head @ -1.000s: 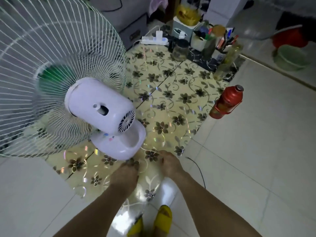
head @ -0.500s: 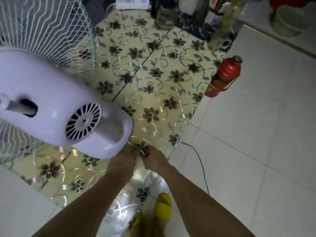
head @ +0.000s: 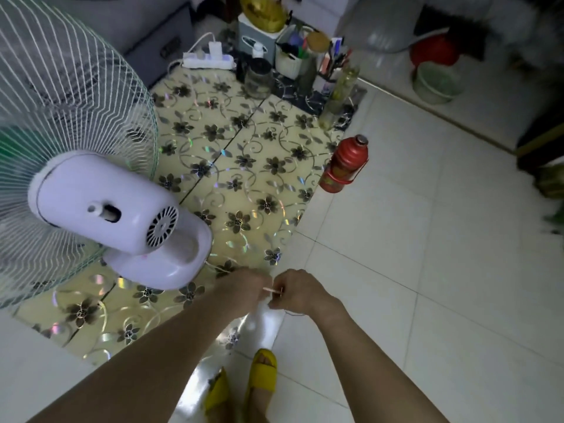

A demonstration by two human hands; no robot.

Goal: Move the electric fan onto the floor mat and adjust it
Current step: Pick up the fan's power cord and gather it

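Observation:
The white electric fan (head: 110, 206) stands on the yellow flowered floor mat (head: 244, 166), its wire cage at the left, motor housing and round base toward me. Just right of the base, my left hand (head: 244, 288) and my right hand (head: 300, 290) are close together above the mat's near edge. Both pinch a thin pale cord (head: 271, 290) that runs between them. A dark wire trails from under my right wrist across the tile.
A red thermos (head: 346, 164) stands at the mat's right edge. A power strip (head: 209, 61), a glass jar, bottles and pen holders crowd the mat's far end. A green basin (head: 436, 83) and a red basin sit far right. My yellow slippers (head: 262, 374) are on white tile.
My hands have lifted from the mat's edge near the fan base and drawn slightly apart, now with the cord stretched between them. My view has pulled back from the fan.

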